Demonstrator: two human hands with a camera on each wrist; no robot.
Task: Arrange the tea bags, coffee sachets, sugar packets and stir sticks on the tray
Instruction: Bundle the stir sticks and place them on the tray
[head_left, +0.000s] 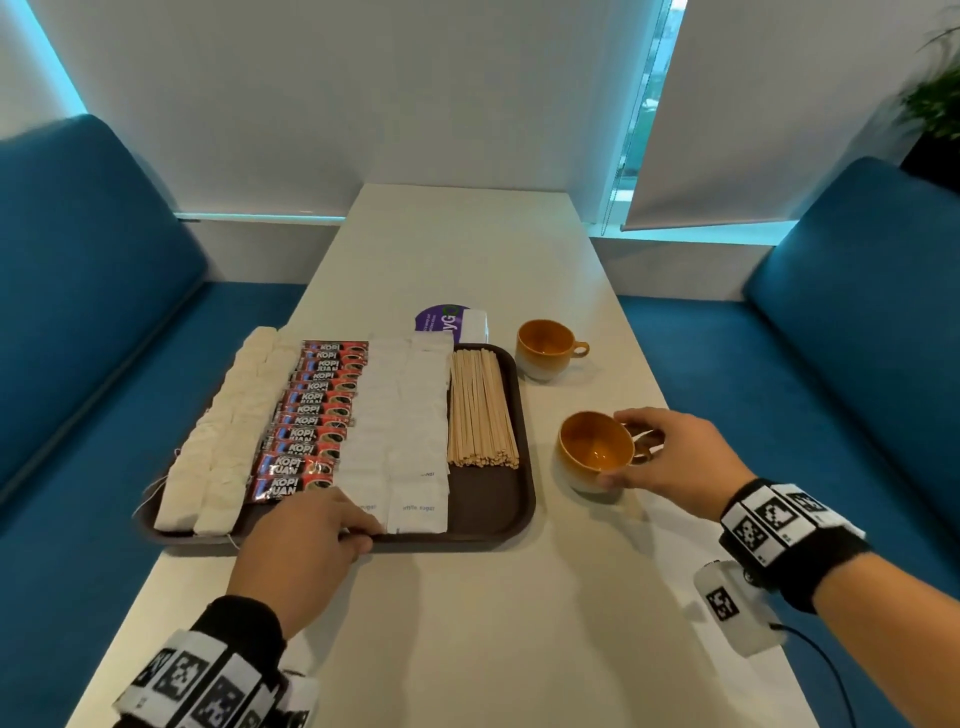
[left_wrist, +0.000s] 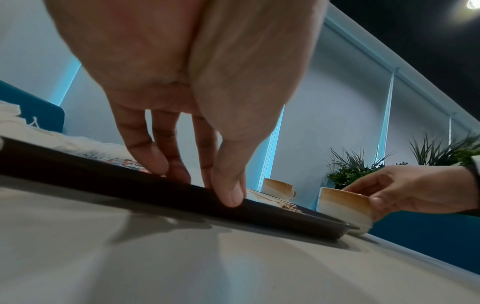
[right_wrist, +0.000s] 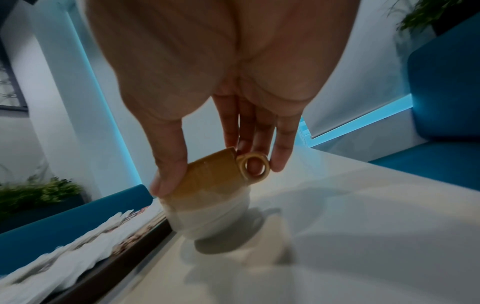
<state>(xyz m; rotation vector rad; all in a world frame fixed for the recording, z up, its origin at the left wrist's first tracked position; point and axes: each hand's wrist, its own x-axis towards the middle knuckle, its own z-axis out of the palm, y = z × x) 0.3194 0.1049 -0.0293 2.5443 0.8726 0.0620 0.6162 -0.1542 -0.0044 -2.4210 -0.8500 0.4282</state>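
A dark brown tray (head_left: 488, 499) lies on the white table, filled in rows. From left to right these are pale tea bags (head_left: 228, 426), red coffee sachets (head_left: 317, 415), white sugar packets (head_left: 400, 426) and wooden stir sticks (head_left: 480, 410). My left hand (head_left: 358, 535) pinches the tray's near rim (left_wrist: 103, 181), fingers on top and thumb (left_wrist: 231, 195) against the outer edge. Right of the tray, my right hand (head_left: 631, 449) grips an orange-and-cream cup (head_left: 595, 449), tilted toward the tray. In the right wrist view the thumb (right_wrist: 168, 176) presses the cup's side and the fingers reach by its handle (right_wrist: 255, 168).
A second matching cup (head_left: 548, 348) stands upright beyond the tray's far right corner. A purple round card (head_left: 439, 317) and a white packet (head_left: 475, 325) lie behind the tray. Blue benches (head_left: 88, 291) flank the narrow table (head_left: 467, 623), with a plant (head_left: 935, 104) at far right.
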